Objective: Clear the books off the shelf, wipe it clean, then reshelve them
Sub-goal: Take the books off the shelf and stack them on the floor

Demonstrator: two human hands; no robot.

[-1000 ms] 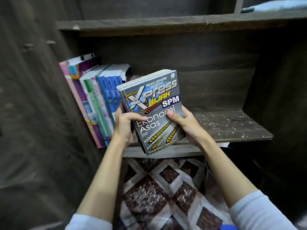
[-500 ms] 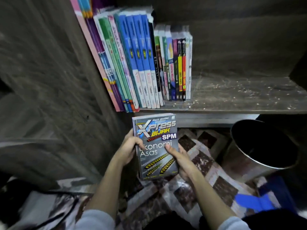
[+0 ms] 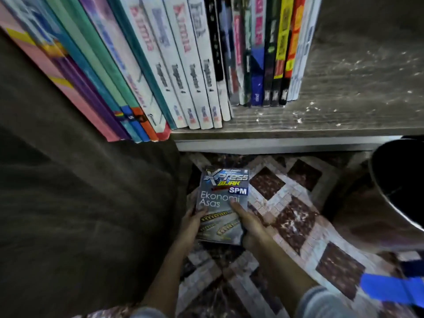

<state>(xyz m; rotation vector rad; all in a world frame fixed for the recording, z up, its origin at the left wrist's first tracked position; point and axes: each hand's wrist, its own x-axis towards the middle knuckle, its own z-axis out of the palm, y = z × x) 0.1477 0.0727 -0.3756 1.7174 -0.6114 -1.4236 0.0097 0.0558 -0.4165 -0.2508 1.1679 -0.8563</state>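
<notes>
I hold a grey "Xpress Bijak SPM Ekonomi Asas" book [image 3: 223, 198] face up, low over the patterned floor, just below the shelf's front edge. My left hand [image 3: 191, 222] grips its left edge. My right hand [image 3: 246, 222] grips its lower right side with the thumb on the cover. Above, a row of books [image 3: 174, 65] stands on the wooden shelf [image 3: 344, 106]; the left ones lean left against the side wall. The shelf's right part is bare wood speckled with white debris.
A dark side panel [image 3: 80, 203] of the bookcase fills the left. A round dark bin [image 3: 399, 180] stands on the floor at the right. A blue object [image 3: 390, 288] lies at the lower right on the tiled-pattern floor covering [image 3: 298, 226].
Both hands have carried the book down and away from the shelf to just above the floor. The view has dropped and come closer to the row of shelved books.
</notes>
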